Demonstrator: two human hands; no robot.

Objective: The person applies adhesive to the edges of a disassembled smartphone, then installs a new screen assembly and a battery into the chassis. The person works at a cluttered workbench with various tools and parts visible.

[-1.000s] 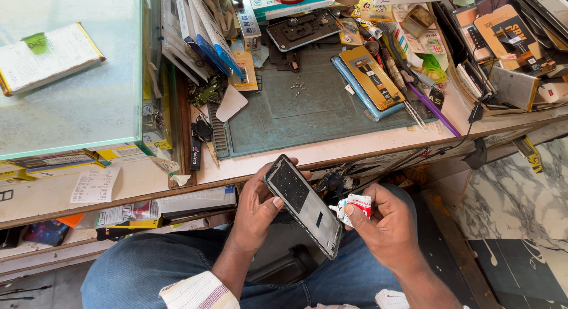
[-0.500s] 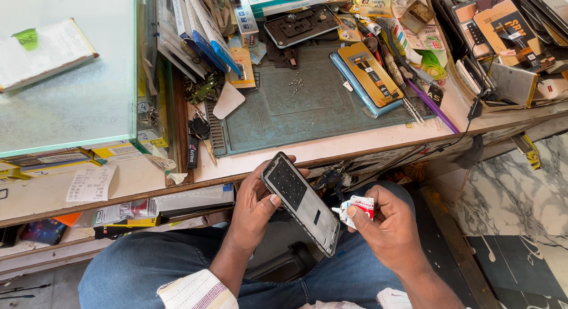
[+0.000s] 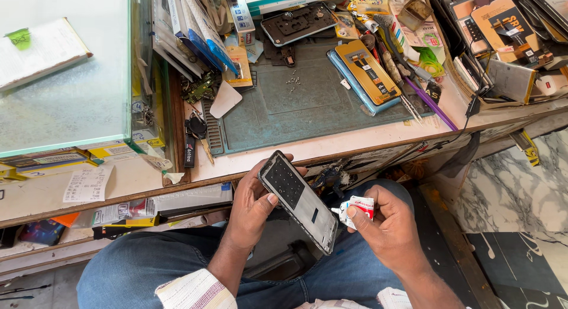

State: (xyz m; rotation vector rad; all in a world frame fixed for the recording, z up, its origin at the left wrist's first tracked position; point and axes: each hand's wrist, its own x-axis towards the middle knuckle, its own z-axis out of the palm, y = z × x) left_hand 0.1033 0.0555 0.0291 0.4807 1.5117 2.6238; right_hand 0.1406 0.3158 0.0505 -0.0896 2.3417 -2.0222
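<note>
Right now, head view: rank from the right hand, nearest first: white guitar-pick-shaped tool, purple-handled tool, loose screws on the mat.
From the right hand:
1. Purple-handled tool, on the bench's right part, above the hand.
2. Loose screws, mid-mat, up and left.
3. White pick-shaped tool, at the mat's left edge, farthest left.

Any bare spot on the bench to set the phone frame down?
Yes: the green mat's middle, between the white pick and yellow-blue flat boxes, holds only tiny screws. The pale bench edge below is bare. Right end is crowded with parts boxes.
</note>
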